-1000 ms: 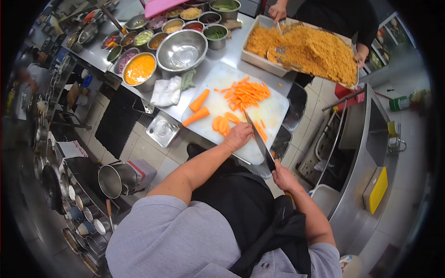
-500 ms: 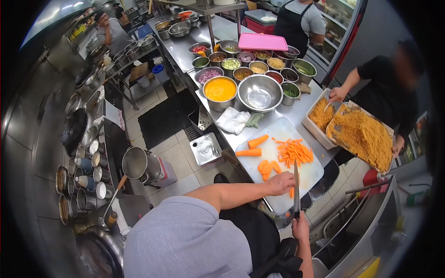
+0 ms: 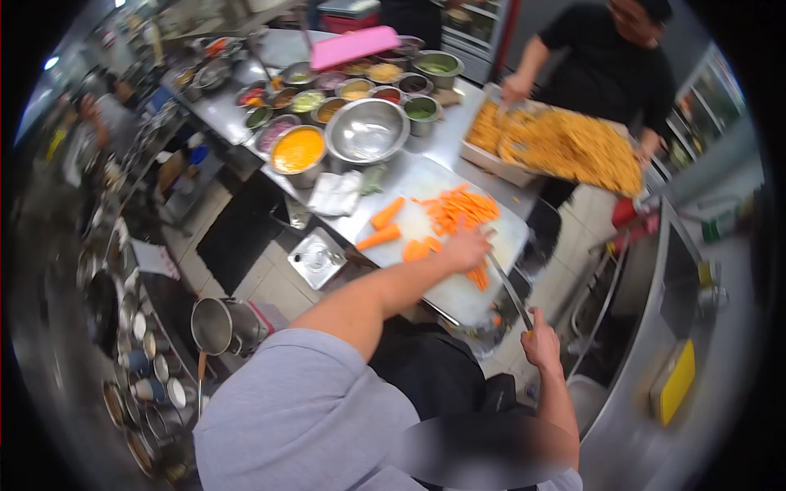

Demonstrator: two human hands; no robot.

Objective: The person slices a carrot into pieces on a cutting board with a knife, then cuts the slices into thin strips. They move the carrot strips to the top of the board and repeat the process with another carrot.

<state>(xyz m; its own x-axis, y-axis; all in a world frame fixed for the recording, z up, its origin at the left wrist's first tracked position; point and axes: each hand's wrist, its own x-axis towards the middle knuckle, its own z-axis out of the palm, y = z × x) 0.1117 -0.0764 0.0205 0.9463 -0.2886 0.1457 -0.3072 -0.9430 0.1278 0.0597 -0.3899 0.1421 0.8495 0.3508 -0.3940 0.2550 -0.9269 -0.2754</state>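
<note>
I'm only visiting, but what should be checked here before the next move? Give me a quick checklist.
1. Right hand on the knife handle: ok.
2. Left hand well clear of the blade: not ok, it is close to the tip.
3. Large carrot pieces on the board: ok, two at its left.
4. Strips kept on the board: ok, in a heap.
5. Blade sharp: cannot tell.

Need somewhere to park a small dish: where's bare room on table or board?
Bare: steel table between herb pot, tub and board; board's near edge, left of the knife. Crowded: table's far end, packed with containers; board's middle, with carrots and left hand.
</note>
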